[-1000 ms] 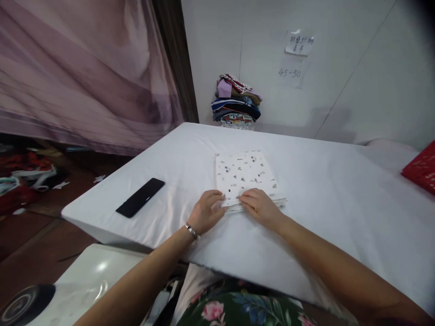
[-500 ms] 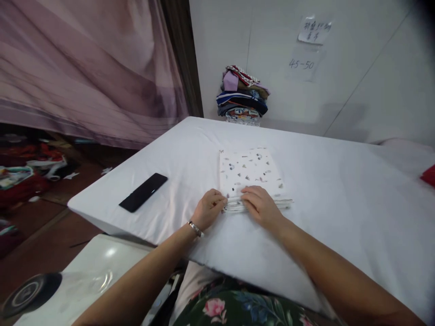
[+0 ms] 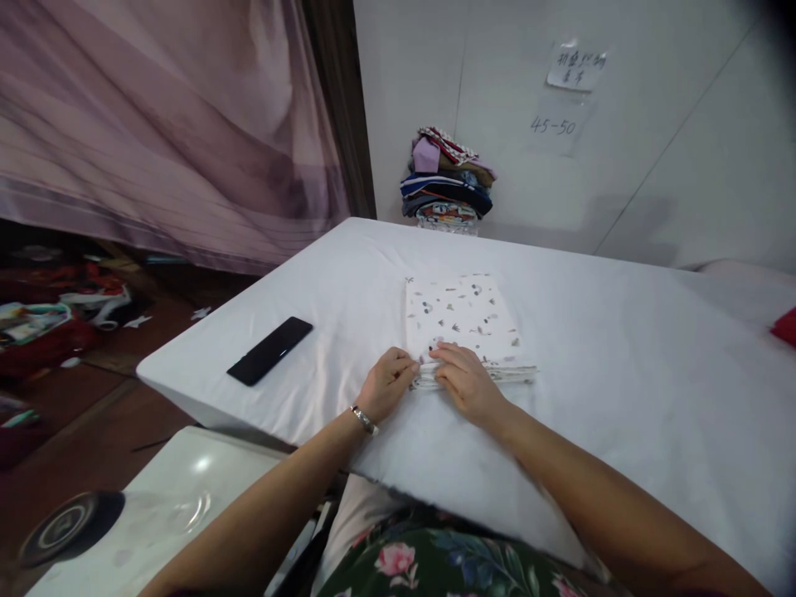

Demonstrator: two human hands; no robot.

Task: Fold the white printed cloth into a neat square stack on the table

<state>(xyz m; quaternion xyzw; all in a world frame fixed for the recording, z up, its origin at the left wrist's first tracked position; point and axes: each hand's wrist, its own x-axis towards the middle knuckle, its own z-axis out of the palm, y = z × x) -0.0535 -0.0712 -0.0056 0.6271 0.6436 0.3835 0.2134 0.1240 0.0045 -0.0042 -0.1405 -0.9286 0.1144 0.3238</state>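
Note:
A folded white cloth point(image 3: 463, 311) with small printed motifs lies on the white-covered table point(image 3: 622, 356). Its near edge shows several stacked layers. My left hand point(image 3: 389, 383), with a bracelet on the wrist, pinches the near left corner of these layers between thumb and fingers. Just to the right, my right hand point(image 3: 468, 383) is closed over the same near edge, its fingers on top of the cloth and its thumb at the front. The fingers cover part of the layered edge.
A black phone point(image 3: 270, 351) lies at the table's left. Folded clothes point(image 3: 448, 182) are stacked beyond the far edge, against the wall bearing paper notes point(image 3: 577, 68). A pink curtain point(image 3: 186, 124) hangs at left. Something red point(image 3: 784, 327) sits at the right edge.
My right hand has slid slightly left along the cloth's near edge, closer to my left hand. The left hand keeps its pinch at the corner. The whole view has shifted slightly.

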